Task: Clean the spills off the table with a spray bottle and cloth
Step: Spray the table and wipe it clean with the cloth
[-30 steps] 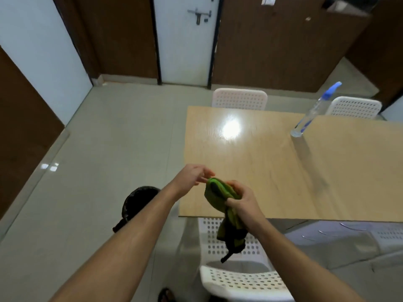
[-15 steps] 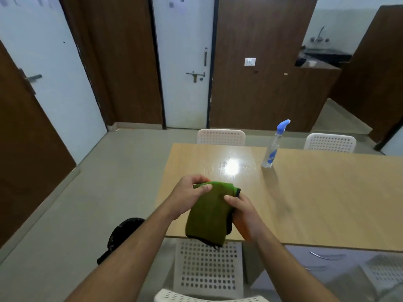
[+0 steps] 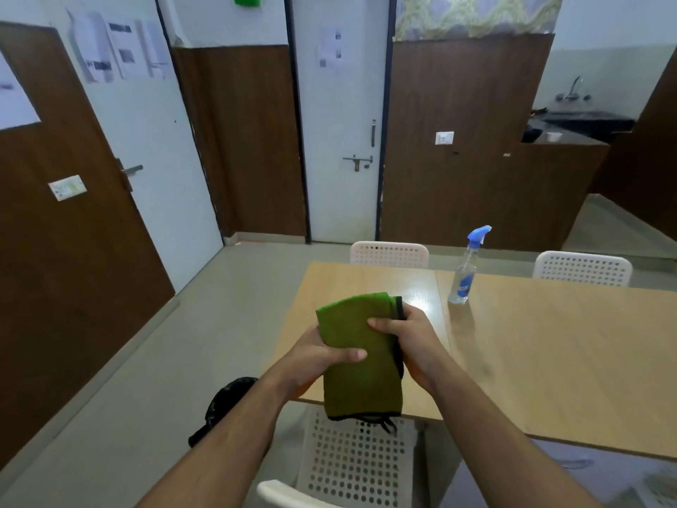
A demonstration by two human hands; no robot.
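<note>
Between both hands, green cloth point(image 3: 357, 355) folded; left hand point(image 3: 318, 355) and right hand point(image 3: 410, 339) each pinch it. Square edges before wiping; spray bottle point(image 3: 466, 270) beyond right hand; spills possibly too faint.

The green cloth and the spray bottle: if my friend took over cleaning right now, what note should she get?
Left hand: grips the green cloth on its left edge.
Right hand: grips the cloth's right edge; it is folded flat, held above the table's near corner.
Spray bottle: upright on the table, far side, untouched.
Done: cloth in hand.
Left: spraying and wiping. No spills can be made out from here.
</note>
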